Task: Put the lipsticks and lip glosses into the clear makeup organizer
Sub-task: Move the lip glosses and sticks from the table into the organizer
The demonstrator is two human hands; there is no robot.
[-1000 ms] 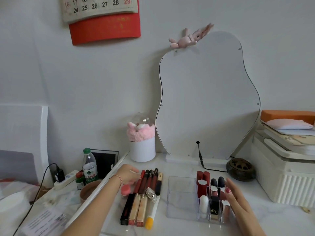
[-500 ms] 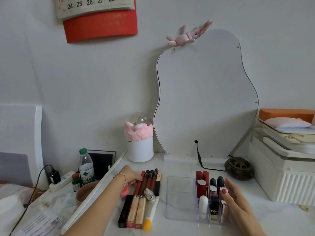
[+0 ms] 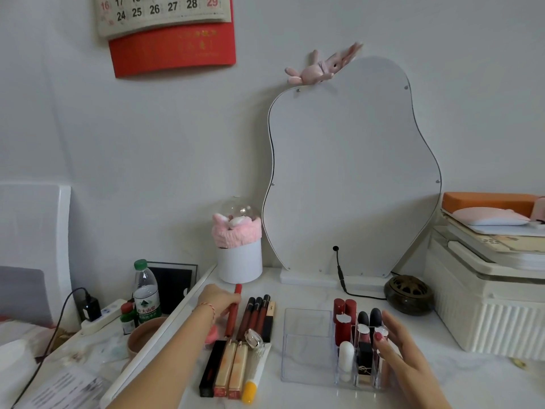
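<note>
Now | left hand (image 3: 217, 299) grips red lip gloss (image 3: 233, 312) | right hand (image 3: 396, 346) open against organizer (image 3: 306, 346) | calendar (image 3: 165, 10) reads 24–29

Single head-worn wide-angle view, facing forward and slightly down across a white tabletop (image 3: 324, 293) toward the wall. Close to the near table edge; mirror (image 3: 348, 172) roughly centred, calendar (image 3: 165, 16) cropped at top.

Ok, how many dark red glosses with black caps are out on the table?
3 glosses, side by side: one beside the red tube held by the left hand, one in the middle, one next to the black-and-gold tube. None looks hidden.
</note>
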